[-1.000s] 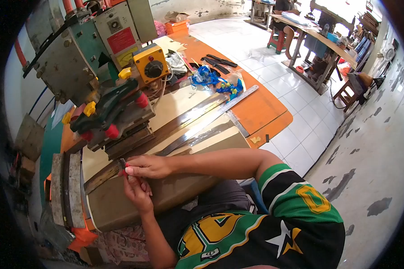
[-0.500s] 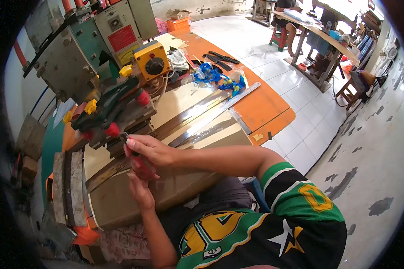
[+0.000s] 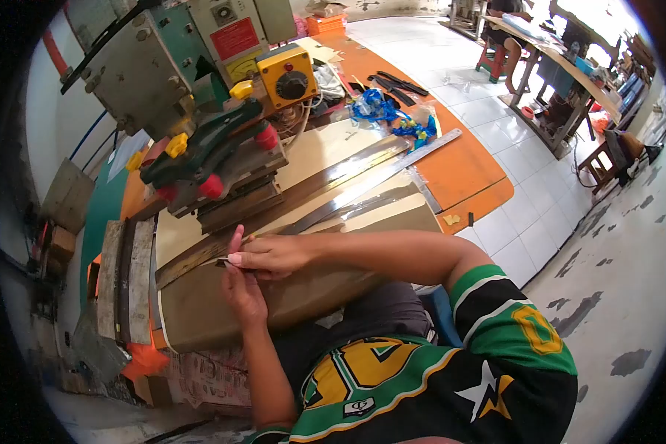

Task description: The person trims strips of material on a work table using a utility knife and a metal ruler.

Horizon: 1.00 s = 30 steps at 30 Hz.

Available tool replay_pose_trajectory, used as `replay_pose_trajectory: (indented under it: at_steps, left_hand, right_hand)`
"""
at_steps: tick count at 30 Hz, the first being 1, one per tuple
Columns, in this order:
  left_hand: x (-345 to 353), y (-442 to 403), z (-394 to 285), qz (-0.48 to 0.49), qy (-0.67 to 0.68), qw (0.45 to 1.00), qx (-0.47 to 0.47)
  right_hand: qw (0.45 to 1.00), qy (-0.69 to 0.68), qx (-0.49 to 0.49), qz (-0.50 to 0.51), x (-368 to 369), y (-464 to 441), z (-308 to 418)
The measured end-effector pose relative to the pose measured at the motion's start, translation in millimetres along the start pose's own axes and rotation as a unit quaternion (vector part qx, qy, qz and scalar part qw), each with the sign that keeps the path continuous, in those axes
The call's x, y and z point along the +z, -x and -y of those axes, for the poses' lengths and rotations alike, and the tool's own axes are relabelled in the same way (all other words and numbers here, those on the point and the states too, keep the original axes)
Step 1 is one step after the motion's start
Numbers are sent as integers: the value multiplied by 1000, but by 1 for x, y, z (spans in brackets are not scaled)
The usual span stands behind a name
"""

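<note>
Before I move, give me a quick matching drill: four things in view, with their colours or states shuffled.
1. Right hand
2. Control box
3. Long ruler
4. Crumpled plastic

A. Yellow, with a black dial
B. Mostly blue
C. Metallic, lying slantwise
D. Pinching a small object close to the left hand

Pairs: 1-D, 2-A, 3-C, 4-B.

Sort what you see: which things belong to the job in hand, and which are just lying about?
Seemingly part of the job:
small dark piece, pinched in the right hand
left hand, close beside it
brown work surface beneath

Seemingly lying about:
crumpled blue plastic
metal ruler
black strips
</note>
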State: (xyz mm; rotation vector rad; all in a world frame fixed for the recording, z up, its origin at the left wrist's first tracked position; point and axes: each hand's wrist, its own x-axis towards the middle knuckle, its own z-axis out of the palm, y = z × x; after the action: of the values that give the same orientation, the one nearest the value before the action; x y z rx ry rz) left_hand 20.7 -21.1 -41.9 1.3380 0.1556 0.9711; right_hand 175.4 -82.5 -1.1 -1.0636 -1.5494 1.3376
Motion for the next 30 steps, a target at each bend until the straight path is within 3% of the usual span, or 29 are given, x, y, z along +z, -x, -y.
replay_pose_trajectory:
  at_steps: [4,7,9,11,13,14,16,19,21,22,25,30]
  left_hand:
    - [-7,1,3,-21,3,1000,7]
    - [-5,3,-1,-58,13,998,13]
    - [-5,1,3,-78,-10,997,13]
    - [-9,-2,8,-37,34,999,-9]
    - [-8,-1,4,-14,19,999,-33]
    - [-8,0,8,0,6,999,-35]
    - [-4,0,9,31,-20,999,-18]
    - [0,-1,3,47,-96,994,-18]
    - [0,-1,6,29,-68,997,-2]
    - [1,-1,4,33,-44,998,-15]
    - [-1,5,2,-3,-53,998,-42]
    - [-9,2,8,46,-59,996,-43]
  right_hand:
    - [998,-61,13,-17,6,0,2]
    - [998,-11,-54,-32,8,-6,-7]
    - [999,4,5,-34,6,-6,-9]
    - [999,-17,6,-26,8,-6,-6]
    - [992,-32,31,-114,12,-10,-6]
    - [990,-79,72,-90,8,-6,-4]
    - [990,-96,48,-95,6,-5,-2]
    - [984,-141,29,-104,14,2,14]
    - [979,-137,76,-130,14,-2,11]
    - [985,-119,27,-119,15,-1,13]
    - [990,-65,8,-123,14,-5,4]
    - [991,-38,-49,-122,17,-3,5]
